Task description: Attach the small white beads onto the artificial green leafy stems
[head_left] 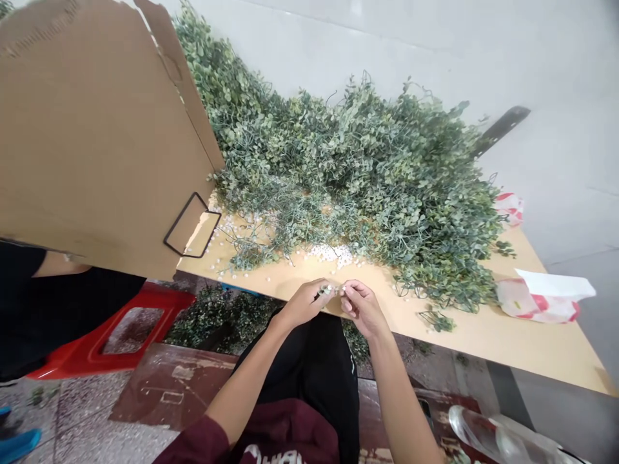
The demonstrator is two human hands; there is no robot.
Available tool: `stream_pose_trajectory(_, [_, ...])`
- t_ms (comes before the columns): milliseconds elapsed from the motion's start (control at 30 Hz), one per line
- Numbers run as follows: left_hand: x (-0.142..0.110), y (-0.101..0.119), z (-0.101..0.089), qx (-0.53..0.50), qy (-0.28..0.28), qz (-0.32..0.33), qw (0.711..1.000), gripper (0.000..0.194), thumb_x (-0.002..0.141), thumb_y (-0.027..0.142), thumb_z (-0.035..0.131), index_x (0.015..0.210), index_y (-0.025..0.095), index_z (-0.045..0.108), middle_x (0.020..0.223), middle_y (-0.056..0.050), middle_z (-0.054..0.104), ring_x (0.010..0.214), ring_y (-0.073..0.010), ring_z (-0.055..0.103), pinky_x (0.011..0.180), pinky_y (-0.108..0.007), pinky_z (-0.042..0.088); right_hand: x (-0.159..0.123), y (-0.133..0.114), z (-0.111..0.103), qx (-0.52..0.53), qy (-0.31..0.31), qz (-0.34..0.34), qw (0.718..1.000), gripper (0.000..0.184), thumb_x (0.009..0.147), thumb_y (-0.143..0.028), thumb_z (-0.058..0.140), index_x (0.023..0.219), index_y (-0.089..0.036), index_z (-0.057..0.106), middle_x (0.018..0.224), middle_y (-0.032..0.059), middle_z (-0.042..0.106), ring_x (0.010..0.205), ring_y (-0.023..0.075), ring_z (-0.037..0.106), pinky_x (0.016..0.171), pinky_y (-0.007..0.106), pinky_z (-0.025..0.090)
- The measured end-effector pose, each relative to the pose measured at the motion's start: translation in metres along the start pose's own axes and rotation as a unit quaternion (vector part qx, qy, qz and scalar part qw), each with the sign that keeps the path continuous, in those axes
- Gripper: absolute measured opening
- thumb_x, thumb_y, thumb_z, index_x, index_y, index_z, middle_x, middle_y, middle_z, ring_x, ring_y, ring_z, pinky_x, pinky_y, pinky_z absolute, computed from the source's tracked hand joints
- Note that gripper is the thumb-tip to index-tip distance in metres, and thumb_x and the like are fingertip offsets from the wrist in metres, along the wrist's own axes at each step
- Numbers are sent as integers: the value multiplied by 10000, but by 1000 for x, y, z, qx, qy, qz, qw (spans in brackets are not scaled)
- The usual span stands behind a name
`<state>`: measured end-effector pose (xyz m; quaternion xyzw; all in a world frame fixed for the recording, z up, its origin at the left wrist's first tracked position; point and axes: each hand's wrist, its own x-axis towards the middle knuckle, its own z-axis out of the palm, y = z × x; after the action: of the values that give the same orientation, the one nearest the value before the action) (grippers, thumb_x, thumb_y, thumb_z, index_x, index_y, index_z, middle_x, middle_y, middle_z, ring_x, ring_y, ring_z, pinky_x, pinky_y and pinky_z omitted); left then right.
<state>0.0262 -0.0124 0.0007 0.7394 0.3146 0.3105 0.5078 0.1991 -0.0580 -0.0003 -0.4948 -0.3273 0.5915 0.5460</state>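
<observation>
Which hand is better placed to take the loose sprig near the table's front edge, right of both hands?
Probably the right hand: it is nearer that leafy sprig, while the left hand would have to reach past it. Both hands look occupied, though.

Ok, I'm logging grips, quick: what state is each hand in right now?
Left hand: closed, holding a small leafy sprig.
Right hand: pinched closed, apparently on a small white piece.
</observation>
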Motion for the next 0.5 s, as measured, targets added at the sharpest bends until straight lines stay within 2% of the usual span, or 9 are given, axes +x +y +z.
stream_pose_trajectory(267, [-1,-2,-1,25,-32,19,999,290,947,345,435,903,159,653,862,-39,625,786,-153,568,774,-230,436,-7,-2,3,-1,-39,63,997,249,719,-381,775,740,-180,630,623,-19,568,480,85,454,414,198,283])
stream_pose_trajectory(500, [0,-1,-4,26,-39,17,999,317,952,366,423,869,163,652,827,-41,599,784,-163,561,768,-240,435,-3,0,0,32,-52,66,996,243,736,-380,767,738,-184,624,631,-16,578,500,94,477,465,214,343])
